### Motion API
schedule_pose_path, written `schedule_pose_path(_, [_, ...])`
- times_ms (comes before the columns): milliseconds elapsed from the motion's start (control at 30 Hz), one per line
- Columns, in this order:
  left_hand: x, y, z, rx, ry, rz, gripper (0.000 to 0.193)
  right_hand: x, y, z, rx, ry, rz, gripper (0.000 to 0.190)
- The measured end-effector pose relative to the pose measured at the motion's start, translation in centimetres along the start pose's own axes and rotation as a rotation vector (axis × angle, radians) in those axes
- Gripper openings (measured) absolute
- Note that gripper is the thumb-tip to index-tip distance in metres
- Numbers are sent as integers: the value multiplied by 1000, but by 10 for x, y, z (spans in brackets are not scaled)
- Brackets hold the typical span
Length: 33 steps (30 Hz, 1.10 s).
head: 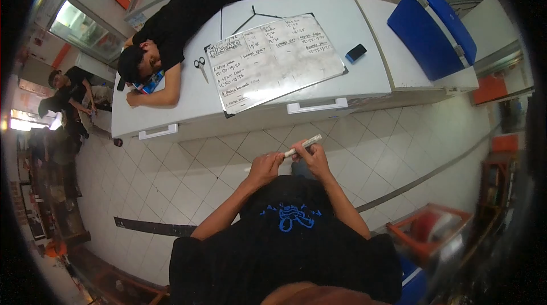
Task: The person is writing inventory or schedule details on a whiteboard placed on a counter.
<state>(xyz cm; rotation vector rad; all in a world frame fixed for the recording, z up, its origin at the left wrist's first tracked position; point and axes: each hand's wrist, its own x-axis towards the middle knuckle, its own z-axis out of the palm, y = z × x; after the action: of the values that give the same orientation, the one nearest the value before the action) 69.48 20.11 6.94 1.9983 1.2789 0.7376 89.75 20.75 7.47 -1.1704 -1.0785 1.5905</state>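
Both my hands are in front of my black shirt, above the tiled floor. My right hand (314, 160) grips a whitish marker pen (315, 139), which slants up to the right past the thumb. My left hand (266, 167) is closed around the pen's lower left end, and its fingers hide that end. Beyond my hands, a whiteboard (277, 65) with handwriting and black corners lies on a white chest freezer (367, 78). A blue-sided board eraser (356, 53) rests right of the board, and black-handled scissors (201, 67) lie to its left.
Someone in black (188, 18) leans over the freezer top, head down on a forearm. A blue cooler box (431, 31) stands at the right end. More people (70, 91) are at far left. An orange-framed stand (431, 228) is at lower right.
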Motion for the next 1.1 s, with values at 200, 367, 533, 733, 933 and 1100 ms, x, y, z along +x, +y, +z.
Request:
schedule_pose_path(200, [62, 40, 33, 172, -15, -40, 32, 23, -16, -56, 98, 110, 41, 30])
schedule_pose_path(367, [113, 65, 70, 216, 42, -22, 29, 44, -22, -103, 175, 193, 43, 34])
schedule_pose_path(533, [147, 67, 91, 164, -217, -150, 30, 53, -23, -148, 137, 201, 195, 33])
schedule_pose_path(733, [160, 75, 105, -211, -361, -71, 35, 44, -8, -169, 135, 66, 213, 29])
schedule_pose_path(933, [185, 22, 95, -15, -229, -287, 38, 46, 9, -193, 396, 224, 291, 39])
schedule_pose_path(1100, [257, -21, 26, -184, 164, -456, 58, 33, 71, -241, 111, 497, 450, 37])
